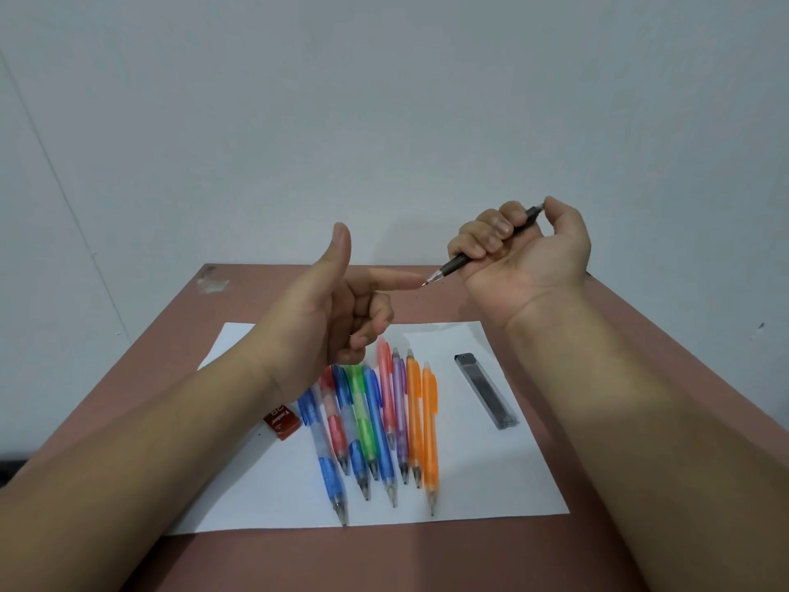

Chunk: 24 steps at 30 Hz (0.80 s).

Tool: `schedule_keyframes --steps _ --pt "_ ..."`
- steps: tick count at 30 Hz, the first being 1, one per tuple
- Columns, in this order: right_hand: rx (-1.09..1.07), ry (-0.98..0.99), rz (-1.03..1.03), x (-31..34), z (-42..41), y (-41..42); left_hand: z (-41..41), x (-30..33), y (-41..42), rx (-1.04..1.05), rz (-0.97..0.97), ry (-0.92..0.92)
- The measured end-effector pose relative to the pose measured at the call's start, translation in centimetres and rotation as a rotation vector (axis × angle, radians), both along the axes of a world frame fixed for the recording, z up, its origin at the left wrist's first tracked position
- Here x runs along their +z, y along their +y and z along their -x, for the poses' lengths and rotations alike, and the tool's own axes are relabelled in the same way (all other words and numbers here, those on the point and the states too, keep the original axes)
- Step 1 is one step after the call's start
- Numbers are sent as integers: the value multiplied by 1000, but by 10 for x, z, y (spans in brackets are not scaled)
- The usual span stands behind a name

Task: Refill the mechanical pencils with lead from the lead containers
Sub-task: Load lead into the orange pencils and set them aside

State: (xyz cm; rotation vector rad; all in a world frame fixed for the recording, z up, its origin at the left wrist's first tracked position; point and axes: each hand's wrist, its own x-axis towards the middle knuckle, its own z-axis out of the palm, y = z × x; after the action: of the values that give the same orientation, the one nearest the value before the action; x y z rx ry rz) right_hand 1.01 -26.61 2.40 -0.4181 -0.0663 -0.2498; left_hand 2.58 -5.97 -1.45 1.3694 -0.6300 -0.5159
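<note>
From the head view, your right hand [518, 245] has a full-fist grip on the black pencil [486, 245], thumb on its cap, above the worktop's far edge. Your left hand [337, 305], holding nothing, touches one straight finger to the tip: press harder and the lead may snap.

I see both hands raised over the table [640, 335]. Right hand [518, 249] grips a black mech. pencil [482, 245], thumb on its top end, tip aimed left. Left hand [328, 305]: thumb up, index finger straight, its tip touching the pencil tip, other fingers curled. Below, on white paper [491, 476]: row of colored pencils [384, 425], tips toward me, w/ a clear lead container [486, 390] well to their right. Red lead box [281, 422] sits at the paper's left edge.
</note>
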Motion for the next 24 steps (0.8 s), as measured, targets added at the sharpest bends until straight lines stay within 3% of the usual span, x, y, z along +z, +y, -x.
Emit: schedule_keyframes --steps 24 --pt "37 -80 -95 -3 8 9 -5 -3 3 -132 103 21"
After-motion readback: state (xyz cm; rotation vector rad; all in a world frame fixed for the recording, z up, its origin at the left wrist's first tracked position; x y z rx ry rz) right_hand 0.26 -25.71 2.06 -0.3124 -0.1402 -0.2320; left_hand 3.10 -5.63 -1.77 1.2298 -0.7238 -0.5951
